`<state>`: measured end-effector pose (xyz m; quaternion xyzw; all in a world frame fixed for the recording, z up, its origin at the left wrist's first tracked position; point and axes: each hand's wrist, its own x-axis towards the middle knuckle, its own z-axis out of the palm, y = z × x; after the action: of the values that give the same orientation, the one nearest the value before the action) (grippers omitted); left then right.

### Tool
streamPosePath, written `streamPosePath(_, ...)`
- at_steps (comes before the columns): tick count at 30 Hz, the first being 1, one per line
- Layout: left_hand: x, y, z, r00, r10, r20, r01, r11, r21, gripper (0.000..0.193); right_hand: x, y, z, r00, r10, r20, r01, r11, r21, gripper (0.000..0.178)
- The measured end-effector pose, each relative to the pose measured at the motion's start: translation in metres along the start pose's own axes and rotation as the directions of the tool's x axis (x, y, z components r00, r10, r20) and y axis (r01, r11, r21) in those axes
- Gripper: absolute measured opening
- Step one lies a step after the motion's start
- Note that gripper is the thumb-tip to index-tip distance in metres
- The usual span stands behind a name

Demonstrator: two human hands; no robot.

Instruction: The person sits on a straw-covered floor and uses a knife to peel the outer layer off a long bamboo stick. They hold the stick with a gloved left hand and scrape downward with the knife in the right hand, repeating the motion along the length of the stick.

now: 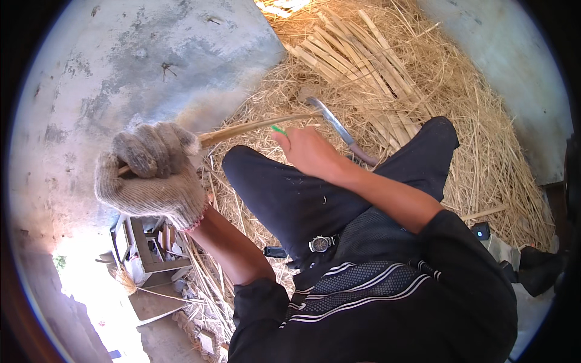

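My left hand, in a dirty grey knitted glove, is closed round a bamboo strip. The strip runs rightward from the fist, thinning to its far end over the shavings. My bare right hand is closed beside the strip, above my bent legs. A small green end sticks out by its thumb; the rest of that object is hidden in the fist. Just beyond the right hand lies a long knife with a curved metal blade, its brownish handle beside my leg.
Split bamboo strips lie in a pile ahead, on a thick bed of pale shavings. Walls rise at left and right. A wooden frame-like box with odds and ends stands at lower left. A wristwatch shows at my lap.
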<state>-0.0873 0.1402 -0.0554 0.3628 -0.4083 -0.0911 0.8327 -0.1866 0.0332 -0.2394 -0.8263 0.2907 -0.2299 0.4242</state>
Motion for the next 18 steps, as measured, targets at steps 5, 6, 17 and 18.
streamPosePath(5,-0.001,-0.005,-0.006,0.991,0.022,0.136,-0.001,0.988,-0.154,0.039,-0.006,-0.018,0.005,0.982,-0.133,-0.138,0.136,0.991,0.016,0.04)
streamPosePath(6,-0.003,-0.003,-0.008,0.997,0.017,0.075,-0.009,0.993,-0.116,0.039,-0.005,-0.015,0.001,0.994,-0.086,-0.06,0.084,0.996,-0.039,0.042)
streamPosePath(17,-0.009,-0.002,0.003,0.994,0.001,0.112,0.009,0.996,-0.088,0.038,-0.015,0.02,-0.022,0.997,-0.053,0.05,0.047,0.994,0.098,0.05)
streamPosePath(18,-0.011,0.001,0.007,0.995,0.0,0.097,0.006,0.998,-0.06,0.038,-0.02,-0.017,-0.034,0.99,-0.069,0.125,0.048,0.986,0.159,0.047)
